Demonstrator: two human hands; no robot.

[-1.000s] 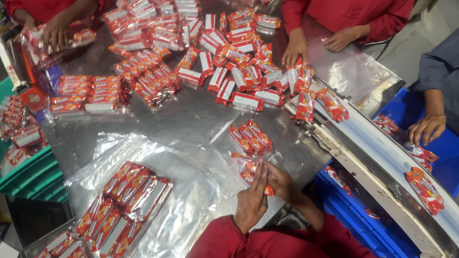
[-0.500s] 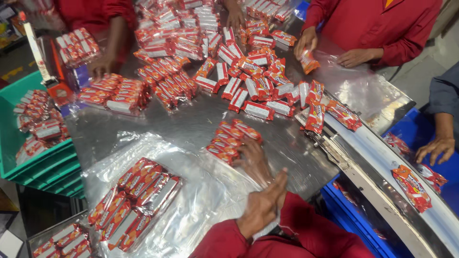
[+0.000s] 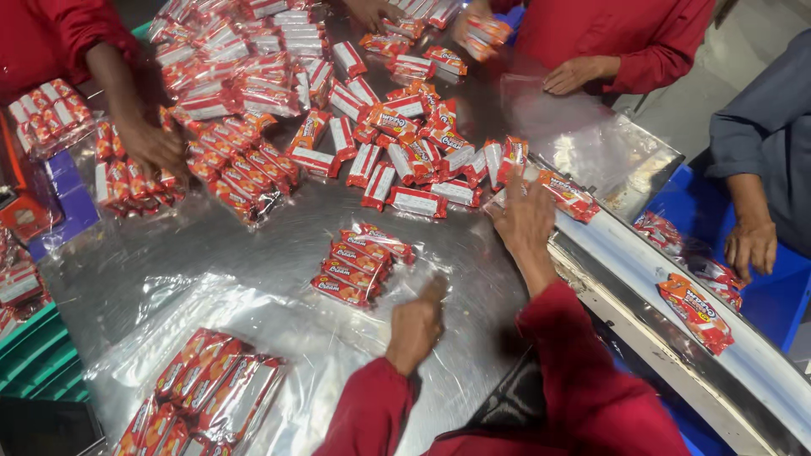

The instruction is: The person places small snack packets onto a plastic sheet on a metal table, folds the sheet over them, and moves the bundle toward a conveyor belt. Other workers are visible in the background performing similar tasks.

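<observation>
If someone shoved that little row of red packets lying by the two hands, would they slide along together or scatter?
The row of red packets would probably slide easily: the wrappers look glossy and the metal table is smooth. They lie loose side by side, so a push would likely fan them apart. Each looks small and flat, so unlikely to roll or tip.

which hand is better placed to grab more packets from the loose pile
Right. The right hand is stretched open at the edge of the loose packets, while the left hand is curled shut nearer the body, beside the small stack.
</observation>
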